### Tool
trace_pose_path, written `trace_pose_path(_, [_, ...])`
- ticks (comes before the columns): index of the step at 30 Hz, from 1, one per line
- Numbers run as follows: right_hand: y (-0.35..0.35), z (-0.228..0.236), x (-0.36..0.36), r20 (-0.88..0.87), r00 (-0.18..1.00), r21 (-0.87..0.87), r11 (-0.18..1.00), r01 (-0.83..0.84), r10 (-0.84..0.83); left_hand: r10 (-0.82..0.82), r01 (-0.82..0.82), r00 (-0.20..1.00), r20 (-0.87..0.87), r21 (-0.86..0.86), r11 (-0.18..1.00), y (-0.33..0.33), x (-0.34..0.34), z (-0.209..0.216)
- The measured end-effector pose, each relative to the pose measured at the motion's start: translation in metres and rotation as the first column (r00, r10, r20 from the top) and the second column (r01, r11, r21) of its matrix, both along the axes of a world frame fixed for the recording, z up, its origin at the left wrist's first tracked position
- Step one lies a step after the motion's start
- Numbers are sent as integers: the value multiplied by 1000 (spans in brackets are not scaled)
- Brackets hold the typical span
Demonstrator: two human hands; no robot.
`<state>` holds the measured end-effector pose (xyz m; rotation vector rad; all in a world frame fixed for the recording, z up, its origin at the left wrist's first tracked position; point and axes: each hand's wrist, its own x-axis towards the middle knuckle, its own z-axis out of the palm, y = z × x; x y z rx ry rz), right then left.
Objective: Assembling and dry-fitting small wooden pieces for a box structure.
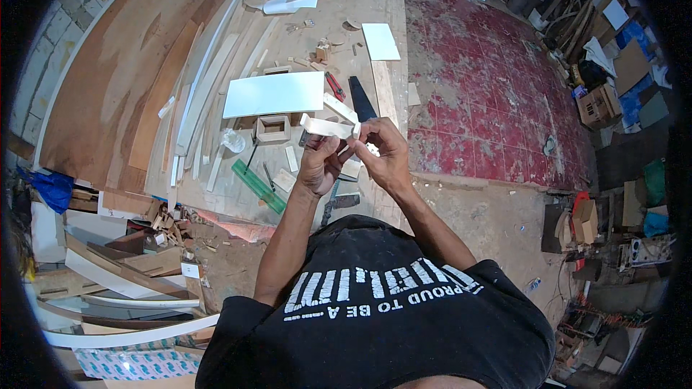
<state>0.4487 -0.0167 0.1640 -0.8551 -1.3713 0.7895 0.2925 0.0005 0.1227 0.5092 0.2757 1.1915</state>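
Over the near part of the workbench [295, 43], I hold a small frame of pale wooden strips [328, 127] in front of me. My left hand [316, 166] is closed round its lower left side. At its right corner, the fingers of my right hand [386, 151] pinch the wood; the fingertips partly cover what is there. Just left of the held frame, a small open wooden box [274, 128] lies on the bench. Behind it rests a white rectangular panel [274, 94]. A red-handled tool [334, 86] and a dark saw blade [362, 97] lie beyond my hands.
A green, see-through strip [257, 186] lies near the bench's front edge, beside a crumpled clear plastic piece [232, 141]. Long wooden strips [216, 72] run along the left. A smaller white panel [380, 42] is farther back. Wood offcuts [169, 227] are heaped on the floor.
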Motion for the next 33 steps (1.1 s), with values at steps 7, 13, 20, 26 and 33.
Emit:
trace_pose_path(7, [-6,4,-1,-34,998,-71,996,-60,58,25,-26,999,-47,-19,999,0,-1,4])
trace_pose_path(13, [-9,-4,9,-180,982,-176,980,-88,56,51,-52,999,-19,-41,998,3,-1,1])
trace_pose_path(20, [-12,3,14,-340,936,-400,886,-235,95,37,-37,999,-1,-52,998,3,-4,-7])
trace_pose_path(26, [-14,-1,11,-313,946,-363,909,-203,86,22,-21,1000,2,-169,985,-1,-7,-8])
trace_pose_path(33, [-27,1,15,-196,969,-361,908,-213,150,18,-27,995,-97,-88,996,-16,0,5])
